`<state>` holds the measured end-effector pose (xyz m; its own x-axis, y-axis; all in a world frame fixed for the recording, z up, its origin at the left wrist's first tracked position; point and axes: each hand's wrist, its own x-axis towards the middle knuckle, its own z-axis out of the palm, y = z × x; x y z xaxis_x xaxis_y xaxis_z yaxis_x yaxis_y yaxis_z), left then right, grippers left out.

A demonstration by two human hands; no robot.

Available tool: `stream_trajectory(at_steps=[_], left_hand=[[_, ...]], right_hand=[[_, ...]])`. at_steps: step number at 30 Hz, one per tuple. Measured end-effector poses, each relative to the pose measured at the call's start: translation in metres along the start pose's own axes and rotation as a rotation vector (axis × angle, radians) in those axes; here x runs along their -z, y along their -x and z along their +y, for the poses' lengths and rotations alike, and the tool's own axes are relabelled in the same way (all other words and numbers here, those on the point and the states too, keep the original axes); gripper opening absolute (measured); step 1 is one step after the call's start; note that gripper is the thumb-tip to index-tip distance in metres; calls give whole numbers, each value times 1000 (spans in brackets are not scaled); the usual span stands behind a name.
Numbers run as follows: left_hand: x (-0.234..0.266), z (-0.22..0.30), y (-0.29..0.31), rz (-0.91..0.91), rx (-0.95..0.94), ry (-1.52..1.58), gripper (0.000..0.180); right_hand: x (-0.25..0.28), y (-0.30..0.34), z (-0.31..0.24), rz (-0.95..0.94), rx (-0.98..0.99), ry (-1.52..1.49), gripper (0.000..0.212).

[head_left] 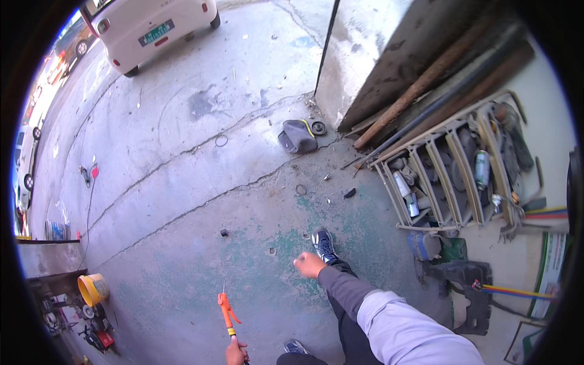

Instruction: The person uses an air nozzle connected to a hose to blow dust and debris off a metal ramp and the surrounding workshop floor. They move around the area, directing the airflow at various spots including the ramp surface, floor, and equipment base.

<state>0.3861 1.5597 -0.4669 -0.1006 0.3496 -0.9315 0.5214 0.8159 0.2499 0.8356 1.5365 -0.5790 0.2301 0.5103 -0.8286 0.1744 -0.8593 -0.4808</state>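
Observation:
An orange air blow gun [225, 309] with a thin metal nozzle points away from me at the lower middle. My left hand [236, 351] is closed round its lower end and hose, just below a yellow fitting. Out in front of my body, my right hand [310, 264] hangs over the floor with its fingers curled in. Nothing shows in it. Below it are my dark trouser leg and a dark blue and white shoe [324, 244]; my other shoe [295, 346] is partly visible at the lower edge.
A metal rack [433, 164] with cans and parts stands at right, near long rusty pipes [426, 79]. A grey bag [298, 137] lies by the wall corner. At left are a yellow bucket [93, 289] and tools. A white vehicle [155, 30] stands far off.

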Motion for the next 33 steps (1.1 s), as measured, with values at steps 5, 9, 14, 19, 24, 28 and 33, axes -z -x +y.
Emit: stream_trajectory(at_steps=[5,9,14,19,24,28,33], left_hand=[[-71,-9,-10,133,198,126,58],[-147,2,-7,172,259,229,53],[-202,13,-14,160,240,273,49],[-215,7,-25,162,315,275,50],[-212,6,-16,163,311,207,52],[-204,8,-9,126,330,147,53],[-193,13,-7,122,329,125,56]], right_hand=[[144,-155,-17,246,61,284,54],[218,-260,-58,369,178,621,58],[260,-377,-89,529,350,1126,56],[295,-423,-94,529,331,1288,25],[324,-380,-126,713,784,952,14],[343,-331,-147,599,406,954,9],[343,-257,-143,672,607,533,11]])
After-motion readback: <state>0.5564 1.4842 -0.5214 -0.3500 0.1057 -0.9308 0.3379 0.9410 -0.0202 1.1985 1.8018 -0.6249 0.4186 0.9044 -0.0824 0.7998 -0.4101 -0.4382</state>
